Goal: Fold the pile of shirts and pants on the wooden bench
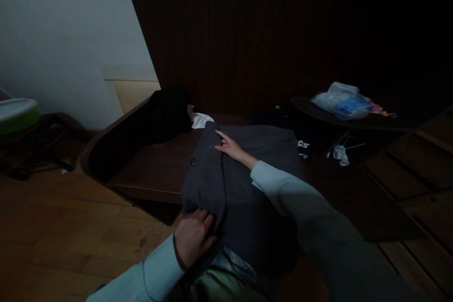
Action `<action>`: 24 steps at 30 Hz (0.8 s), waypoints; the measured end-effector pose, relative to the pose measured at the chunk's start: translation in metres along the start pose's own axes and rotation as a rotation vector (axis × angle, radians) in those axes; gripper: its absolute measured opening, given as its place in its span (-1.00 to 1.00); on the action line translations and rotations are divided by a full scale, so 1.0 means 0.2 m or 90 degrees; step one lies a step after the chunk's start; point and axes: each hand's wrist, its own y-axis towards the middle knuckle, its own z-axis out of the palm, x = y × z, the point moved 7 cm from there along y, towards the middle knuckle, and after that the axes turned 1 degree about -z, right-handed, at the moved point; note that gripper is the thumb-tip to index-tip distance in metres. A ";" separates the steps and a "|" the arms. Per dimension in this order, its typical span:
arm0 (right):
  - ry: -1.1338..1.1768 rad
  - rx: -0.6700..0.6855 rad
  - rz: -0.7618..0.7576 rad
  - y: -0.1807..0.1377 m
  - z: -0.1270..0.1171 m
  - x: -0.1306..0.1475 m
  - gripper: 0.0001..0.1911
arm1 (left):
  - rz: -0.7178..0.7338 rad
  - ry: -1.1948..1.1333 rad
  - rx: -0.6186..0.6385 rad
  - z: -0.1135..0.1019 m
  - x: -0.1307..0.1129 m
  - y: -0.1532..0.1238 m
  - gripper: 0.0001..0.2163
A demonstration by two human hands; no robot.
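A dark grey cloth [262, 151], with its left part folded over, lies across the dark wooden bench and hangs toward my lap. Its exact kind is not clear; small black cord-like marks show along its left edge. My left hand [195, 236] is curled over the near left corner of the cloth, fingertips partly hidden in the fabric. Farther up, my right hand [230, 145] rests on the folded edge near the far end, fingers stretched out and apart.
The wooden bench [152, 163] has a curved side on the left, with a black cloth bundle [166, 113] and crumpled white paper [202, 120] on it. At right, a small shelf [307, 106] bears a clear plastic packet [343, 101]. A dark panel [240, 37] rises behind.
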 end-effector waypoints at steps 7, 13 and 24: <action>-0.048 0.075 0.100 0.08 0.00 -0.02 -0.74 | -0.041 0.017 -0.137 0.19 0.06 0.06 -0.64; 0.028 -0.023 0.095 0.08 -0.03 -0.03 -0.62 | -0.042 -0.037 -0.120 0.22 0.10 0.09 -0.70; -0.081 -0.108 0.077 0.07 -0.11 -0.03 -0.65 | -0.013 -0.074 -0.091 -0.10 0.20 -0.30 -0.87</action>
